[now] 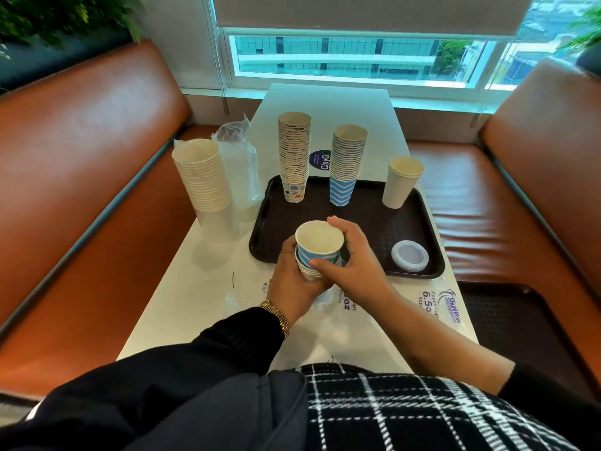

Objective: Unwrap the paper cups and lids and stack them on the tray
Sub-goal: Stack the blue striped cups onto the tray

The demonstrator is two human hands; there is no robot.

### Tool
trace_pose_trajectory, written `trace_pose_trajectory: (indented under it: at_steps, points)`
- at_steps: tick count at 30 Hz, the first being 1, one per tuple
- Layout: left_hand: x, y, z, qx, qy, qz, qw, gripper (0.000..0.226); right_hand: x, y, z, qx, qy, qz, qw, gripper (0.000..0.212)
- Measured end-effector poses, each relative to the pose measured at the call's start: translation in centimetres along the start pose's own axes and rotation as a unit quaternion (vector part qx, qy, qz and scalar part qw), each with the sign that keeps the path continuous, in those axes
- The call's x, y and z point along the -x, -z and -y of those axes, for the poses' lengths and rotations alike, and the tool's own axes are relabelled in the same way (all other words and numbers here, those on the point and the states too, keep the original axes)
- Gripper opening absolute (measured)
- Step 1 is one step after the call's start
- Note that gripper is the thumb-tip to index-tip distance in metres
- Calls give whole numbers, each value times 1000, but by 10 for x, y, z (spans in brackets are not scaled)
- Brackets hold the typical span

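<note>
Blue-striped paper cups (pixel 317 252), a short nested stack, are sitting upright between both hands at the near edge of the tray (pixel 367 229). Left hand (pixel 292 278) is gripping the stack's lower part; right hand (pixel 351 255) is pinching the top cup's rim. Beyond the hands, three cup stacks are standing on the tray: printed (pixel 294 154), blue (pixel 348 161), plain (pixel 403 180). Lids (pixel 409 255) are lying right of the right hand. Wrapped white cups (pixel 203 174) are standing on the table (pixel 208 288), far left.

3 cup stacks (pixel 348 164) on tray (pixel 364 236) — lids (pixel 409 256) right
</note>
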State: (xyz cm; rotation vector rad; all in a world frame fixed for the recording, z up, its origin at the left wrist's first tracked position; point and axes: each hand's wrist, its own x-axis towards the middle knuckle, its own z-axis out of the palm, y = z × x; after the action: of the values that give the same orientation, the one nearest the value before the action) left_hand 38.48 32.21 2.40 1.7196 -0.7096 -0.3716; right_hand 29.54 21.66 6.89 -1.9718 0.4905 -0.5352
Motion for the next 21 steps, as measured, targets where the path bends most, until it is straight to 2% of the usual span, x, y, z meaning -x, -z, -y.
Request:
trace_pose_trajectory:
  at_steps: [3,8,14,17,21]
  points:
    - [0,0,2,-14,3,4,1000,90,-2,-1,-5,-3,-25,21,999,92]
    - [1,1,-1,-3,-4,5,1000,91,-8,6,8,-39,9,-11,999,95]
    - [1,-1,5,-17,-6,-3,1000,94,-62,38,43,-127,74,-118,982,82]
    - [0,-1,5,-19,-4,4,1000,94,-111,61,61,-78,108,-181,974,88]
    - [1,-1,2,-25,-7,8,1000,88,-184,85,74,-55,73,-217,972,97]
